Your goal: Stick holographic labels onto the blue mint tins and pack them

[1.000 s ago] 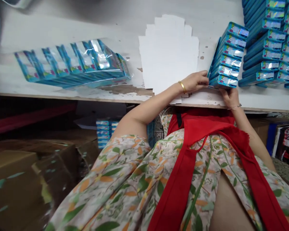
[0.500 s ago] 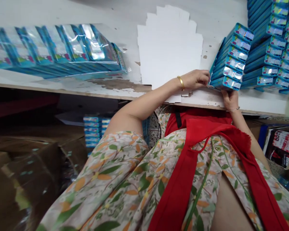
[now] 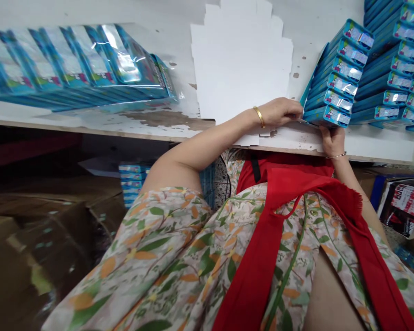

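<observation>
A short row of upright blue boxes (image 3: 338, 82) with shiny labels on their ends stands near the table's front edge. My left hand (image 3: 283, 111), with a gold bangle at the wrist, has its fingers curled in a pinch at the row's near left corner. A thin edge (image 3: 310, 122) runs from those fingertips toward my right hand (image 3: 333, 140). Just below the nearest box, the right thumb and fingers are bent together, their tips partly hidden under its lower edge. What each hand pinches is too small to make out.
Flat white stepped-edge sheets (image 3: 241, 64) lie left of the row. Farther left is a clear-wrapped bundle of blue boxes (image 3: 79, 69). More blue boxes (image 3: 396, 78) are stacked at right. Below the table edge stand brown cartons (image 3: 48, 248).
The view has shifted slightly, so the things on the table sit a little differently in frame. Both hands stay at the near end of the row, with the thin edge between them showing more.
</observation>
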The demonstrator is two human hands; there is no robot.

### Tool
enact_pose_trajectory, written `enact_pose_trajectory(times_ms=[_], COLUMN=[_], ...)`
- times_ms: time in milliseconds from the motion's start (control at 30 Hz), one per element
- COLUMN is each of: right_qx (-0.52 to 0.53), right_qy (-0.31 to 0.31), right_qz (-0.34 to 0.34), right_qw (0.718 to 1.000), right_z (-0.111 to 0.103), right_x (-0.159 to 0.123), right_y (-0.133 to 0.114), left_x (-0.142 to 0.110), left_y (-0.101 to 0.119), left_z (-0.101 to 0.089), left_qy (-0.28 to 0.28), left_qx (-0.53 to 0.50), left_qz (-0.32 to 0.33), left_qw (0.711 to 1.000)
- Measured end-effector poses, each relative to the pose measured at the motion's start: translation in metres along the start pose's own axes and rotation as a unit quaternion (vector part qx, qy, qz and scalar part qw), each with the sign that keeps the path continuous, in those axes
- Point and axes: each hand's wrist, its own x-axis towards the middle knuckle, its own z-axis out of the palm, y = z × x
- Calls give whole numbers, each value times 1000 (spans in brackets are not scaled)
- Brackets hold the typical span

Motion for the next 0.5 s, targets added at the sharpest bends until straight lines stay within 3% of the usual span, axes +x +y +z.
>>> enact_pose_trajectory(times_ms=[200, 500], right_qx=[1, 5], right_qy=[-5, 4], right_qz=[5, 17], right_qw=[1000, 1000], right_z=[0, 1], right_x=[-1, -2], right_y=[0, 2], left_x=[-2, 3], left_y=[-2, 2], left_z=[-6, 7], left_qy=[-32, 18], left_qx=[0, 6], left_qz=[9, -11], left_qw=[999, 1000])
